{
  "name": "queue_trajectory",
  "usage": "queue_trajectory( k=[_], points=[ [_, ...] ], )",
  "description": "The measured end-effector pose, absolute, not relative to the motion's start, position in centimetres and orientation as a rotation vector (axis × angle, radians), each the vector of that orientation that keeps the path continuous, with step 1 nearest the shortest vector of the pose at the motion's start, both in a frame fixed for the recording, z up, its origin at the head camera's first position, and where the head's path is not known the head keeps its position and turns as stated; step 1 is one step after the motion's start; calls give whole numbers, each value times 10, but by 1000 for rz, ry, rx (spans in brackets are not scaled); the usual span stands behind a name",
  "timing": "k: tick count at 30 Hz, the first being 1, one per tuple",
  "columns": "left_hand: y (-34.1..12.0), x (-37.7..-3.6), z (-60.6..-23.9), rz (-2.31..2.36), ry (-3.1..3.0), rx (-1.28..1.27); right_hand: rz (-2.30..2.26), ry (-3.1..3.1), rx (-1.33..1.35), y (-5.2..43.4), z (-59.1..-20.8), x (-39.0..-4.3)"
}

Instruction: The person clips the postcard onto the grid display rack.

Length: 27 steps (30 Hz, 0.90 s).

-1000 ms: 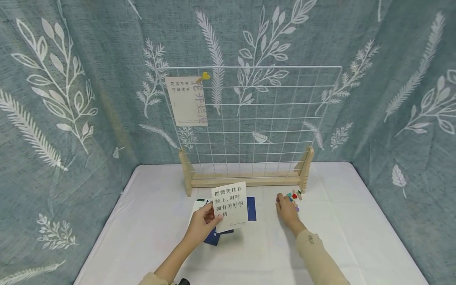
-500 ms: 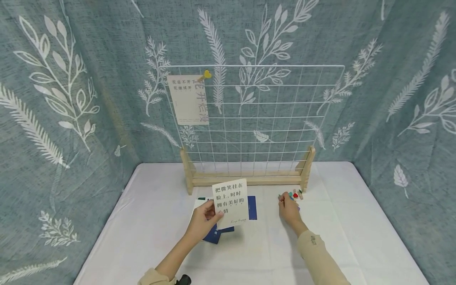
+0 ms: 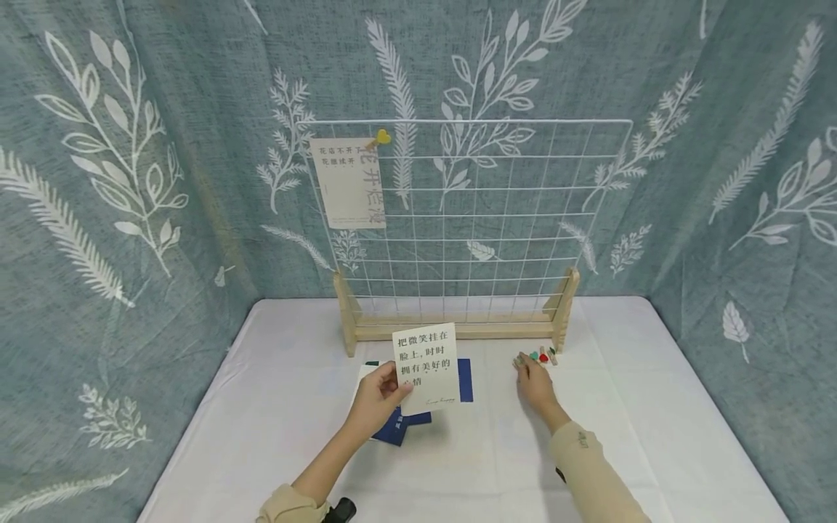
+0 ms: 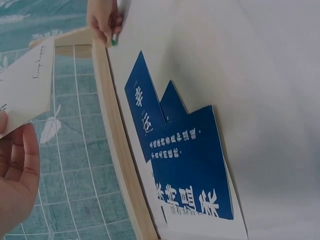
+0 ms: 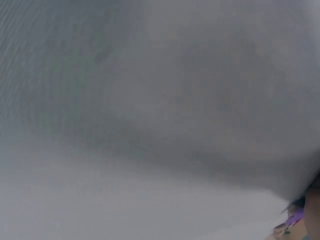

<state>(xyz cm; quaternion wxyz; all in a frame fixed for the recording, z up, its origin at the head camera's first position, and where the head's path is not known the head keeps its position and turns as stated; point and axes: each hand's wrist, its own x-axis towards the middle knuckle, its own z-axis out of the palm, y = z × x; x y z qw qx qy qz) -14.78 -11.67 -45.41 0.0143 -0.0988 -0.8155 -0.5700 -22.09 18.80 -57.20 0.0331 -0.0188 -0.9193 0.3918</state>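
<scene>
My left hand (image 3: pixel 378 399) pinches a cream card (image 3: pixel 428 370) with black Chinese writing by its lower left side, thumb in front. The card is raised over several blue and white cards (image 4: pixel 190 155) that overlap on the table. Farther right, my right hand (image 3: pixel 538 385) has its fingertips down at a group of small wooden clothespins (image 3: pixel 543 357) with coloured tops. Between those fingertips shows a small wooden clothespin (image 4: pixel 112 43) with a green bit. Part of the clothespin group is hidden by the hand; a purple piece (image 5: pixel 295 216) peeks out in the right wrist view.
A white wire grid (image 3: pixel 484 211) stands in a wooden base (image 3: pixel 497 332) at the back of the white-covered table (image 3: pixel 261 392). On its upper left hangs a cream card (image 3: pixel 346 189), held by a clothespin with a yellow heart (image 3: pixel 383 136). Patterned curtains (image 3: pixel 196 87) enclose the table.
The left hand and its card have risen slightly and shifted a little right. My right hand has edged right over the clothespins, covering more of them, and a small piece now shows at its fingertips.
</scene>
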Motion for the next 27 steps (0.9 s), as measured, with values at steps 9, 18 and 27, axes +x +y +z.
queue_trajectory(
  k=[9,18,27],
  points=[
    [-115,-155,-454,-1759,-2547,-301,1620,-2617,-14,195,-565,-232],
    [-119,-160,-452,-1768,-2542,-303,1767,-2397,178,208,-599,-261],
    [-118,-168,-449,-1799,-2529,-326,1992,-2386,3,173,-509,-218]
  ],
)
